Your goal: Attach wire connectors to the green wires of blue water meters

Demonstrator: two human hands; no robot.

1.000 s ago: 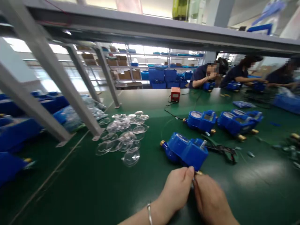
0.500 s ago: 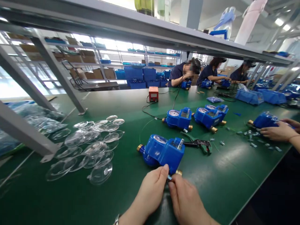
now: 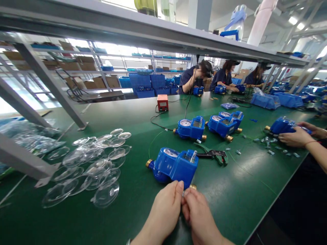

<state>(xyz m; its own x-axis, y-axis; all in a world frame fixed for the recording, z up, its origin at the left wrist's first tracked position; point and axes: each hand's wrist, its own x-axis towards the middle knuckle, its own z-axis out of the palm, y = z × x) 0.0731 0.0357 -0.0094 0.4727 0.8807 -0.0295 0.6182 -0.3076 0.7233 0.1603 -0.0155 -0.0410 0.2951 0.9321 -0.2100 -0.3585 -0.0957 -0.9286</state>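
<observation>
Hands together at the near edge of the green bench point(image 3: 237, 204). My left hand point(image 3: 163, 212) and right hand point(image 3: 199, 217) meet fingertip to fingertip just in front of the blue water meter point(image 3: 176, 166), which lies on the bench with one brass fitting point(image 3: 148, 163) pointing left and another point(image 3: 193, 186) right beside my thumbs. Both hands are clenched in a pinch on one tiny pale piece point(image 3: 183, 194) held between them, touching or nearly touching the near brass end.

Step in hand, as I judge it: fine work on a small seal or tag at that fitting. Next move would call for steady fingertips and the meter staying put, since nothing braces it.

Hard to make out: what the pinched piece is; whether a wire runs from it. My wrists are cut off by the lower frame.

Nearby: clear plastic lenses point(image 3: 97, 160) scattered left, pliers point(image 3: 214, 156) beyond the meter, two more meters point(image 3: 190, 128) behind, a co-worker's hand point(image 3: 293, 139) at right.
</observation>
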